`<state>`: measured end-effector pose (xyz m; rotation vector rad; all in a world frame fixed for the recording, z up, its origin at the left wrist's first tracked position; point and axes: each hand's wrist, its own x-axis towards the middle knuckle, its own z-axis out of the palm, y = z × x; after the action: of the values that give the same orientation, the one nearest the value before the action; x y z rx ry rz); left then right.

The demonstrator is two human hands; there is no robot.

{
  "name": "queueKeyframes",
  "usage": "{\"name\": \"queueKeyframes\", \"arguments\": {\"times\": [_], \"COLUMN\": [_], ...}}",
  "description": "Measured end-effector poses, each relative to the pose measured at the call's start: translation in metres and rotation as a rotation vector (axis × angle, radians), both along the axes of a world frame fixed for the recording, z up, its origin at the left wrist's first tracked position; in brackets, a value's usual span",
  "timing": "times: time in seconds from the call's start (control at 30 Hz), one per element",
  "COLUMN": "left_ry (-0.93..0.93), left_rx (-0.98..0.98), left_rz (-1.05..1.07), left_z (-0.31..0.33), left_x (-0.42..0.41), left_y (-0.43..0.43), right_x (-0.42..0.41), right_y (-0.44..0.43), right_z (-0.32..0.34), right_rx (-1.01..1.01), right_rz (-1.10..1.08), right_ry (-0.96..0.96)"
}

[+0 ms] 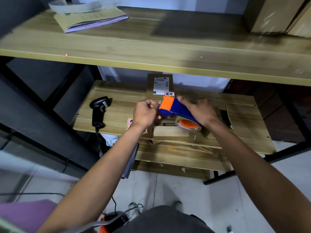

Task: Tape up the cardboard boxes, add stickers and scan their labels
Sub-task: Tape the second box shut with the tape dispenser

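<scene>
My right hand (199,109) grips a blue and orange tape dispenser (175,108) with a roll of clear tape (188,125) hanging under it. My left hand (146,112), fingers curled, pinches at the dispenser's orange cutter end, apparently on the tape's loose end. Both hands are above a small cardboard box (170,132) on the lower wooden shelf. Behind it lies a taped box (160,84) carrying a white shipping label and a red-framed sticker (169,93). A sheet of similar stickers (130,121) lies partly hidden under my left wrist.
A black barcode scanner (99,110) lies at the left of the lower shelf (117,91), its cable hanging down. An upper wooden shelf (151,47) holds a paper pad (89,17) and cardboard boxes (276,14) at the far right. Flattened cardboard (235,115) lies right of my hands.
</scene>
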<state>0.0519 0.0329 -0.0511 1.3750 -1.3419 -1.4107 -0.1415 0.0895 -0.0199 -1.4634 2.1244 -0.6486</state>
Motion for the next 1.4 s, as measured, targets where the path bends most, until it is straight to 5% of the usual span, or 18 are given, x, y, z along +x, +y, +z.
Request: {"name": "queueKeyframes", "arguments": {"times": [0.6, 0.93, 1.4], "left_ry": [0.066, -0.121, 0.026], "left_rx": [0.010, -0.128, -0.046], "left_rz": [-0.036, 0.056, 0.204], "left_z": [-0.018, -0.038, -0.047], "left_x": [0.023, 0.022, 0.025], "left_y": [-0.008, -0.011, -0.003], "right_x": [0.007, 0.013, -0.022], "right_y": [-0.030, -0.030, -0.016], "right_z": [0.005, -0.001, -0.002], "right_rx": [0.014, 0.055, 0.093], "right_rz": [0.182, 0.199, 0.223], "right_ry": [-0.055, -0.014, 0.075]}}
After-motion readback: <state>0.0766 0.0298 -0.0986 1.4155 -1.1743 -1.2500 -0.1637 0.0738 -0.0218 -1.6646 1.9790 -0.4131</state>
